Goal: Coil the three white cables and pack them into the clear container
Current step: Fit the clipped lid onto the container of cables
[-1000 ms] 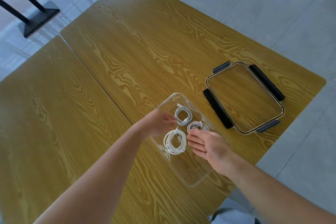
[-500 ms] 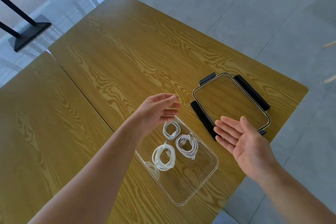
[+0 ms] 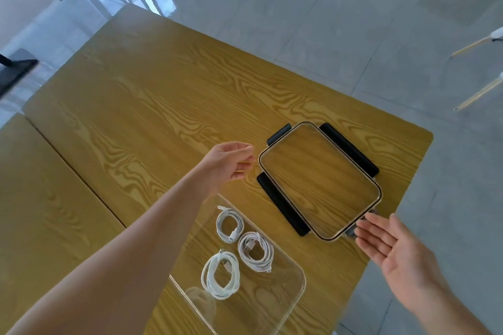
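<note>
Three coiled white cables lie inside the clear container (image 3: 295,294) near the table's front edge: one at the far end (image 3: 229,226), one in the middle (image 3: 255,251), one nearest me (image 3: 220,275). The clear lid (image 3: 319,181) with dark clips lies flat on the table to the right of the container. My left hand (image 3: 227,163) hovers beside the lid's left corner, fingers loosely bent, holding nothing. My right hand (image 3: 392,247) is at the lid's near right corner, palm up, fingers straight, fingertips next to a clip.
The yellow wooden table (image 3: 152,106) ends close behind the lid on the right, with grey floor beyond. A second tabletop (image 3: 40,212) adjoins on the left. A black stand base (image 3: 13,71) sits on the floor far left, and pale chair legs (image 3: 476,43) at far right.
Both hands left the container and moved up and right to the lid, the left to its left corner, the right to its near right corner. The cables stay coiled in the container.
</note>
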Available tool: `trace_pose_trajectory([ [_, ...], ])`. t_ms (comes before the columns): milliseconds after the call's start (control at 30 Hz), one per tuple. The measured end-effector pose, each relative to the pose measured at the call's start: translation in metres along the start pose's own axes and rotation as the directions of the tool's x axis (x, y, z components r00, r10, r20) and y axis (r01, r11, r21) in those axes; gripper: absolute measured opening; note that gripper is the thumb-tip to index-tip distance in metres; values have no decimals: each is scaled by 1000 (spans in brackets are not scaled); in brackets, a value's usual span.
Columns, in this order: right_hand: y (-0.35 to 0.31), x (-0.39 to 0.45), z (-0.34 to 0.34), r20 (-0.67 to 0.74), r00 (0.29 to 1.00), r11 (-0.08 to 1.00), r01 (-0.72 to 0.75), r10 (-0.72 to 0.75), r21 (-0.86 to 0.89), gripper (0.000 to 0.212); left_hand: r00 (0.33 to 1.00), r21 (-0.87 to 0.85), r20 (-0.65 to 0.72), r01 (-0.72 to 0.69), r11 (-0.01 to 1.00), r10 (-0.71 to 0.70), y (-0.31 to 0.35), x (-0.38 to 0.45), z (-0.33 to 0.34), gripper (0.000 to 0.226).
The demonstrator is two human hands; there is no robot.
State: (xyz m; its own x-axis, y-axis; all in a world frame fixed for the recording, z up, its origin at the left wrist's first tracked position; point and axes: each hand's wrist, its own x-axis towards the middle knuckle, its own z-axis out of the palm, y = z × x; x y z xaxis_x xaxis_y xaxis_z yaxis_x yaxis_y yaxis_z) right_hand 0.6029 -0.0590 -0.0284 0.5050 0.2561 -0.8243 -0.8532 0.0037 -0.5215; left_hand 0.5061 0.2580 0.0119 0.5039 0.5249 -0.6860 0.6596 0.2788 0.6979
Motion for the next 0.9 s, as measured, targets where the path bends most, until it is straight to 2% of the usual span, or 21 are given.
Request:
trace_pose_trajectory([
  [167,4,13,-4,-89,995,994,34,-44,-105,21,994,176,-103,-11,984,30,7,27,11,14],
  [267,4,21,-2,-96,992,984,63,-80,-164,11,986,284,-151,-20,959,65,13,42,19,30],
  [367,7,27,1,-98,989,973,92,-114,-212,5,984,347,-150,-33,937,91,16,53,30,36],
  [667,14,36,2,-143,978,945,104,-155,-310,20,988,521,-72,-82,850,139,7,74,53,48],
  [900,16,43,-1,-155,978,949,91,-143,-301,16,978,644,-124,-47,764,165,8,85,60,23],
])
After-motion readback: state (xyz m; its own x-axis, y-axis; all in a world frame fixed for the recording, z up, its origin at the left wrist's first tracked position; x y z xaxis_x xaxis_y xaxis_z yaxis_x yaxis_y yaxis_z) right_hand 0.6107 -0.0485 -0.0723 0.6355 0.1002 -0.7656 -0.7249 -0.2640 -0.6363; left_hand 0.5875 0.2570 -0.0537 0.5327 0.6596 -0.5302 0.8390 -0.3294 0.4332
